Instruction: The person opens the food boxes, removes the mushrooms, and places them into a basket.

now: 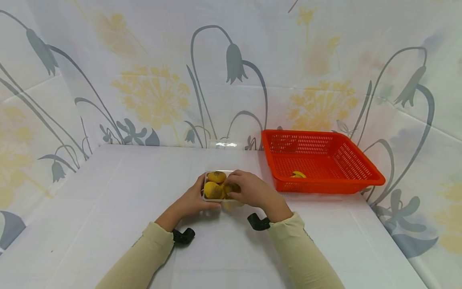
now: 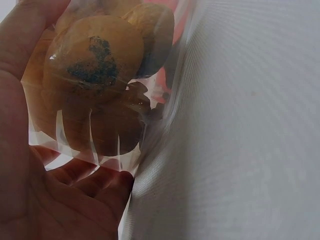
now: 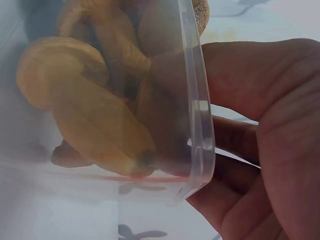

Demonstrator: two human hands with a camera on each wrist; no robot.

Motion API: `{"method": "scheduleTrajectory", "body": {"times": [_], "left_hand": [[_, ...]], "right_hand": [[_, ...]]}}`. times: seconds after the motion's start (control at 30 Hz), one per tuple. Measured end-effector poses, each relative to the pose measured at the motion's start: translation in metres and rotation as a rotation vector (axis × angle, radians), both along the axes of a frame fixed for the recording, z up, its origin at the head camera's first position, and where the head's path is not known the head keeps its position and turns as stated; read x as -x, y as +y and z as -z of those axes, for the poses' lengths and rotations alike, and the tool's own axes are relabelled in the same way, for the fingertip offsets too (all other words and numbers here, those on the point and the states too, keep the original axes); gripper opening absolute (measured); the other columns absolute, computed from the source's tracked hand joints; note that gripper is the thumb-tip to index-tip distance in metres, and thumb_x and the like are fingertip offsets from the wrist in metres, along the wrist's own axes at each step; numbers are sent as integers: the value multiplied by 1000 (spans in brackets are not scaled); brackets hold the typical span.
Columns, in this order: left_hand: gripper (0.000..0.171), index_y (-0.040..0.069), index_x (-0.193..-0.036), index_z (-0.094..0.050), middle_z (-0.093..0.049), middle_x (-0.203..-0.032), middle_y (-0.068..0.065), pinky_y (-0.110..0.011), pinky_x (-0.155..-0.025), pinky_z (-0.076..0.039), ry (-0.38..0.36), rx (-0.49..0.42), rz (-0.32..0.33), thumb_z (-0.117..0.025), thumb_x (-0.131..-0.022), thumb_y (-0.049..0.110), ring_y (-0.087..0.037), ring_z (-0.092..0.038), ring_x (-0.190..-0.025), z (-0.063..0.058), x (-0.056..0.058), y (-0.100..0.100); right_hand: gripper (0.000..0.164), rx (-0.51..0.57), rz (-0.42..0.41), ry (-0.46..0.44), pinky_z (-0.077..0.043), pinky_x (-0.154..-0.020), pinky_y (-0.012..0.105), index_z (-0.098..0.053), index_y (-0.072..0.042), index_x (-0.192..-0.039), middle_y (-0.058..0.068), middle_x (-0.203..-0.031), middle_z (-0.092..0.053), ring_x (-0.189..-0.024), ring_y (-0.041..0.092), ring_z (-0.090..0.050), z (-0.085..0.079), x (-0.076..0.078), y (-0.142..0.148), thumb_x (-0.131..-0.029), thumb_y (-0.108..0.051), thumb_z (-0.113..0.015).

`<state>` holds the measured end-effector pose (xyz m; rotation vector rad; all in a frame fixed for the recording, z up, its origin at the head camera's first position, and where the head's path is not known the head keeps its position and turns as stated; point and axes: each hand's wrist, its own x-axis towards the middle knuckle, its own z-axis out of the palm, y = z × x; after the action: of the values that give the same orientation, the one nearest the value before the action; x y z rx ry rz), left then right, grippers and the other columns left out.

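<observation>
A clear plastic box (image 1: 205,198) filled with several yellow mushrooms (image 1: 213,190) is in the middle of the white table. My left hand (image 1: 193,198) grips its left end, thumb along the near side. In the left wrist view, the fingers (image 2: 100,182) curl under the clear wall, and one mushroom (image 2: 95,55) shows a dark patch. My right hand (image 1: 249,188) reaches over the right end, its fingertips pinching a mushroom (image 1: 234,188) inside. The right wrist view shows a mushroom's stem and cap (image 3: 100,125) through the wall; part of the right fingers is blurred behind it.
A red perforated basket (image 1: 325,185) stands at the back right with a small yellow thing (image 1: 298,174) inside. Behind the box, another clear plastic container (image 1: 226,145) stands near the patterned cloth backdrop (image 1: 162,100). White tablecloth (image 1: 108,200) lies on the left.
</observation>
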<state>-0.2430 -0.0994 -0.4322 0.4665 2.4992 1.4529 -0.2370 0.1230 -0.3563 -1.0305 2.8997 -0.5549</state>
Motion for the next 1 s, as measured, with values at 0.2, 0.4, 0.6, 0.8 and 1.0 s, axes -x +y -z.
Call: {"method": "scheduleTrajectory", "body": {"times": [0.2,0.4,0.6,0.8,1.0], "left_hand": [[111,22,-154,-12,-31,-156,-5,-56,-116,-28,0,-2,1,-85,-72,41,-34,-32,-144,-1,-1,1],[112,24,-154,-11,-32,-155,-4,-55,-116,-29,2,2,-3,-85,-71,42,-32,-33,-143,-1,-1,0],[113,23,-154,-11,-31,-156,-5,-55,-116,-29,6,3,1,-85,-71,43,-33,-33,-143,-1,0,-1],[115,23,-154,-11,-31,-156,-4,-56,-116,-28,-7,0,-3,-85,-69,47,-33,-33,-143,-1,0,-1],[114,26,-153,-13,-33,-154,-2,-56,-116,-27,-9,-11,-6,-86,-68,47,-32,-33,-143,-2,-1,-1]], "right_hand": [[26,-3,-4,1,-53,-94,31,-70,-15,-113,-1,-116,-65,-106,15,-60,0,-1,0,-87,-18,-71],[25,15,-11,18,-54,-94,32,-71,-15,-112,-1,-116,-66,-106,17,-61,-2,-1,1,-87,-16,-71],[25,46,-14,38,-55,-92,31,-71,-17,-111,-3,-116,-66,-105,15,-61,-4,0,4,-86,-17,-71],[24,67,-17,56,-55,-87,27,-72,-18,-110,-4,-114,-66,-98,12,-60,-8,-1,9,-86,-16,-69],[25,86,-5,77,-55,-84,27,-71,-17,-112,-2,-115,-66,-96,14,-59,-13,-3,12,-87,-16,-67]]}}
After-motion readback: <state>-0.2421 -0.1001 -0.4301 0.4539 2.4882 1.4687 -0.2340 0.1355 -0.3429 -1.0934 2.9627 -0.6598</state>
